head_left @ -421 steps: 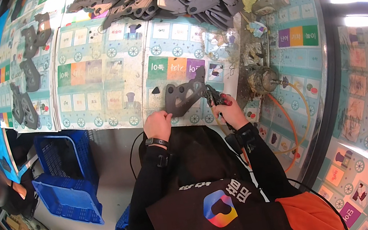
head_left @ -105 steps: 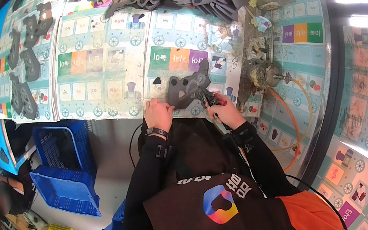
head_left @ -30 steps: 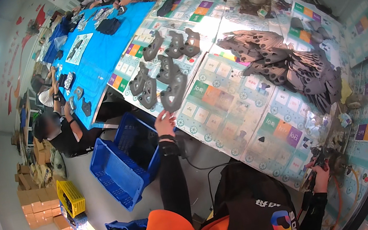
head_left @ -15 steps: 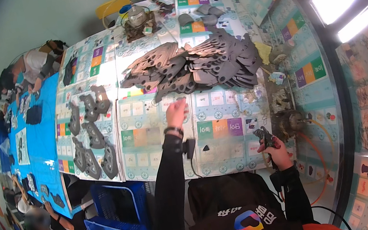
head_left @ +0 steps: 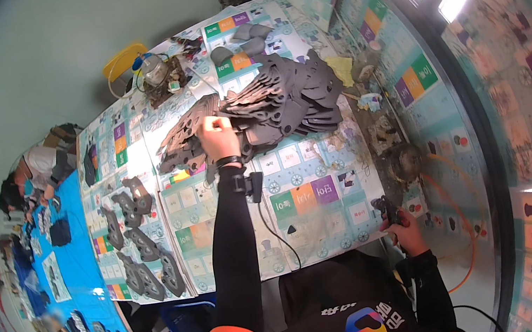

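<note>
Table (head_left: 325, 177), covered with a printed mat, carries a large heap of flat dark grey cut-out parts (head_left: 282, 95) at its far middle, and the left hand (head_left: 216, 135) is stretched out to the heap's near left edge, fingers closed on one part there. Lift only the top piece, peeling it clear so neighbours stay put. The right hand (head_left: 402, 231) sits at the near table edge, fingers wrapped around a small dark hand tool (head_left: 384, 208); keep it parked.
</note>
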{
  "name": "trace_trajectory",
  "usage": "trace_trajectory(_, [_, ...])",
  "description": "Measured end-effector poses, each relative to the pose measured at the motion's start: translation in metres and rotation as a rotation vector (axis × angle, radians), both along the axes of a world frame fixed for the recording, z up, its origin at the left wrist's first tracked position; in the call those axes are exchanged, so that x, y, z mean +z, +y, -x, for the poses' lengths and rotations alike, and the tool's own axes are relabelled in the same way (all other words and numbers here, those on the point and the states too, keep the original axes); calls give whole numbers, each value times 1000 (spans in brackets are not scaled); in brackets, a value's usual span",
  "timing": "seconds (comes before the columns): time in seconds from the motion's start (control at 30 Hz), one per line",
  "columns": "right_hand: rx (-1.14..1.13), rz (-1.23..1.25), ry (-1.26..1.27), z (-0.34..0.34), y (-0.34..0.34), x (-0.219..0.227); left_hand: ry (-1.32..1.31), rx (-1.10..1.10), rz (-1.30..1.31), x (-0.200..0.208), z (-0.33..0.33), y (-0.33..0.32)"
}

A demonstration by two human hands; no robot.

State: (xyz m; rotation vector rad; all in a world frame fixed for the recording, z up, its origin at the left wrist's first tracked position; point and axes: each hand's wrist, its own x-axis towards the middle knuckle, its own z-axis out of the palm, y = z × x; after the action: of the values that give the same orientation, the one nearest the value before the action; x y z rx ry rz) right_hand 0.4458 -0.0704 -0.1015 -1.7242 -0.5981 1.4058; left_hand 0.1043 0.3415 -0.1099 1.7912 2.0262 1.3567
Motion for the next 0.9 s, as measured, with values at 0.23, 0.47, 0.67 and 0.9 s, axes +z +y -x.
trace_trajectory(0.23, [-21, -12, 16, -14, -2, -13, -217, -7, -296, 132, 37, -81])
trace_trajectory(0.47, [85, -12, 9, -21, 19, 2, -441, -519, 201, 113, 44, -180])
trace_trajectory(0.67, [133, 15, 37, -16, 26, -4, -615, -757, 601, -18, -31, -203])
trace_trajectory(0.9, [178, 2, 56, -16, 28, 7, -107, -412, 1105, -134, -31, -338])
